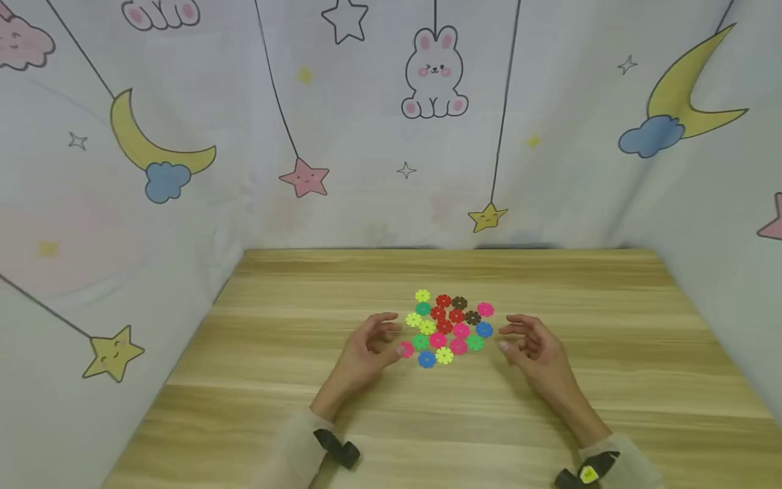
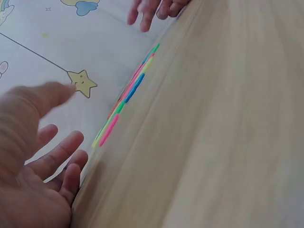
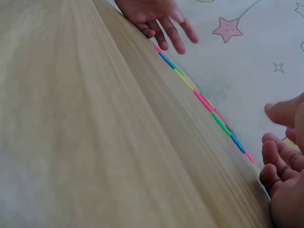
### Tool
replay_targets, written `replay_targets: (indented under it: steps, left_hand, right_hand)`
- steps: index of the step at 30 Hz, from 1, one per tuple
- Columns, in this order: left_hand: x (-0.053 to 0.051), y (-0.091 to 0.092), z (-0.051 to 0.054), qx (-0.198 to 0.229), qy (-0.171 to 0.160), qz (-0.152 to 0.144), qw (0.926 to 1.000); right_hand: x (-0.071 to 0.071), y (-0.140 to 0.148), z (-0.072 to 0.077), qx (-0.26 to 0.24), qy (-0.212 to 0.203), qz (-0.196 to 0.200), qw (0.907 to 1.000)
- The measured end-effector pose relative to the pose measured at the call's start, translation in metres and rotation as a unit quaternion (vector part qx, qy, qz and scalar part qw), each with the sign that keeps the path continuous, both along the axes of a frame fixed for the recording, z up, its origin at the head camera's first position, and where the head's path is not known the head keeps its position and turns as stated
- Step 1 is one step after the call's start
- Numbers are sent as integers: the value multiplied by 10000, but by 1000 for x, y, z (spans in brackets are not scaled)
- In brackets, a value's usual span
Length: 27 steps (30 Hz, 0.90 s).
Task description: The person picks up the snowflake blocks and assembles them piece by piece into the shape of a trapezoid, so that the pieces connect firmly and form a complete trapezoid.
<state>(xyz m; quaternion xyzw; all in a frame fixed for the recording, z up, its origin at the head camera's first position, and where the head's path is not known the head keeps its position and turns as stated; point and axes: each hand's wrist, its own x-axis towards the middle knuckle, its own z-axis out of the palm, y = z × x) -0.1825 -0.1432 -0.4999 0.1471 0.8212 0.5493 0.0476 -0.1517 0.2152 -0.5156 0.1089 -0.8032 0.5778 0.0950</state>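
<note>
Several flat, notched plastic discs lie close together on the wooden table, among them a red disc (image 1: 444,327), a brown disc (image 1: 473,318), a yellow disc (image 1: 444,355), a blue disc (image 1: 427,359) and a green disc (image 1: 475,342). To their left is my left hand (image 1: 369,350), fingers loosely bent, its thumb tip at a pink disc (image 1: 408,350); whether it touches is unclear. On the other side my right hand (image 1: 537,350) holds nothing, its fingers relaxed and apart from the discs. The wrist views show the discs edge-on as a thin coloured line between both hands.
The light wooden table (image 1: 440,428) ends at the back against a white curtain (image 1: 366,122) printed with moons, stars and a rabbit. The curtain also stands along the left and right sides. A dark strap with a small device (image 1: 336,448) sits on each wrist.
</note>
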Motion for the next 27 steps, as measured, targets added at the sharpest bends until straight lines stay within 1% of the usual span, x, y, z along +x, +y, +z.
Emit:
replay_targets:
  steps: [3,6,10,15,19,21,23,27]
  left_hand:
    - [3,6,-9,-119,80,220,9997]
    - [8,12,-12,-113,138,354,9992]
    - [11,17,-12,-154,181,406,9989]
    - [8,17,-9,-321,370,403,9980]
    - [5,16,-8,-442,556,437,9965]
    - [4,15,-8,-497,605,421,9960]
    - [4,16,-8,-551,653,376,9956]
    - [3,19,-7,-629,662,300,9954]
  right_hand:
    - [1,-1,-3,240,-27,-40,9997]
    - [2,-2,-3,447,1,-55,9990]
    - [2,-4,-3,536,90,-124,9984]
    - [-4,-11,-3,701,280,-258,9968]
    - [-12,-19,-4,896,403,-32,9952]
    - [-15,-21,-5,1067,525,117,9928]
    - [-16,-23,-4,1309,709,222,9886]
    - [-16,-24,-4,1786,1042,223,9781]
